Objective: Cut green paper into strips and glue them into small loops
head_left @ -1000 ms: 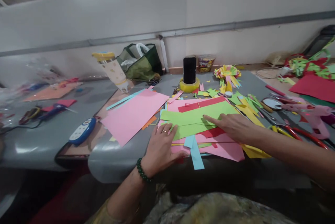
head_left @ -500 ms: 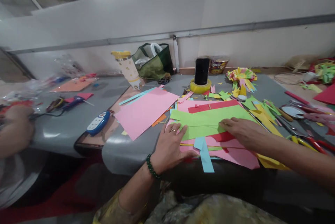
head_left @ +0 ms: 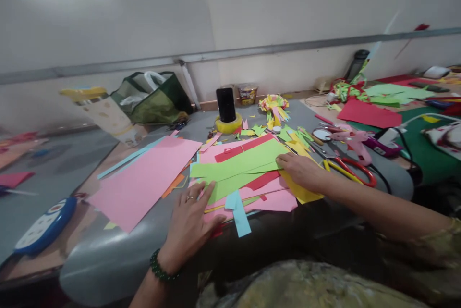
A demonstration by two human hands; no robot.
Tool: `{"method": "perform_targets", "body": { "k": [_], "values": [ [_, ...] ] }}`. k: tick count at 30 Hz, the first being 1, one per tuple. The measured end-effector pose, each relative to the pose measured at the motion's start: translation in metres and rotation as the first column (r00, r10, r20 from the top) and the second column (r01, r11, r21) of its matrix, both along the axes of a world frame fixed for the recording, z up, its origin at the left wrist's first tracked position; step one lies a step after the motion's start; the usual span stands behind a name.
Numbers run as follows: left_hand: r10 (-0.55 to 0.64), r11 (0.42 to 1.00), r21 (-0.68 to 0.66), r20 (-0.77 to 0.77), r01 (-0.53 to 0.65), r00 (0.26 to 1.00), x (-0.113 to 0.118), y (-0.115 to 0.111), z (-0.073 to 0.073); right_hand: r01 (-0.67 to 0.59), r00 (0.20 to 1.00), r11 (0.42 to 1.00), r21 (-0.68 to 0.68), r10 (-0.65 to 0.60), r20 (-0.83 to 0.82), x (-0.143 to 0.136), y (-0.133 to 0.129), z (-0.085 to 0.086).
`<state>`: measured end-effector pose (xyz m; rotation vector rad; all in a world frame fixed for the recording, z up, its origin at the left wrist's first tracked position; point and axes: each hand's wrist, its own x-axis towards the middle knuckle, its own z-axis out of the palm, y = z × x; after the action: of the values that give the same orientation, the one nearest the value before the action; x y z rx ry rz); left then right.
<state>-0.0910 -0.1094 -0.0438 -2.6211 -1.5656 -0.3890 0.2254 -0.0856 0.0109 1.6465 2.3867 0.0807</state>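
Observation:
Green paper (head_left: 236, 164) lies over a pile of pink and red sheets in front of me; a long seam or fold line runs across it. My left hand (head_left: 192, 214) rests on the lower left of the green paper, fingers spread, with a ring and a green bead bracelet. At the right end, my right hand (head_left: 300, 169) has its fingers drawn together on the paper's edge; its thumb is hidden. A light blue strip (head_left: 240, 216) hangs over the table's front edge between my hands. Yellow paper (head_left: 300, 190) lies under my right hand.
A pink sheet (head_left: 147, 180) lies left of the pile. Scissors (head_left: 355, 168) and a pink glue gun (head_left: 355, 142) lie at right. Behind stand a phone (head_left: 225, 104) on a yellow tape roll (head_left: 229, 125), a paper rosette (head_left: 273, 106), a tumbler (head_left: 108, 116) and a green bag (head_left: 158, 101).
The view has swung right. My right hand has slid rightward along the green paper to its right end. My left hand stays on the paper's left part.

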Motion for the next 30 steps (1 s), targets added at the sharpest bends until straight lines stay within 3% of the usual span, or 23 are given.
{"method": "perform_targets", "body": {
  "k": [6,12,18,30],
  "values": [
    [-0.020,1.000,-0.002,-0.039,0.020,0.999,-0.002,0.002,0.004,0.104,0.994,0.994,-0.018,-0.105,-0.021,-0.005,-0.006,0.000],
    [-0.051,0.995,0.086,0.002,0.051,0.999,-0.007,0.007,-0.007,0.183,0.983,0.983,-0.010,-0.183,-0.018,-0.011,-0.010,0.009],
    [-0.046,0.993,0.112,0.016,0.044,0.999,-0.010,0.010,-0.012,0.195,0.979,0.981,0.000,-0.195,-0.060,-0.007,-0.011,0.008],
    [0.010,0.998,0.067,-0.019,-0.009,1.000,-0.016,0.008,-0.007,0.185,0.974,0.983,-0.005,-0.184,-0.132,-0.003,-0.010,0.007]
  ]
}}
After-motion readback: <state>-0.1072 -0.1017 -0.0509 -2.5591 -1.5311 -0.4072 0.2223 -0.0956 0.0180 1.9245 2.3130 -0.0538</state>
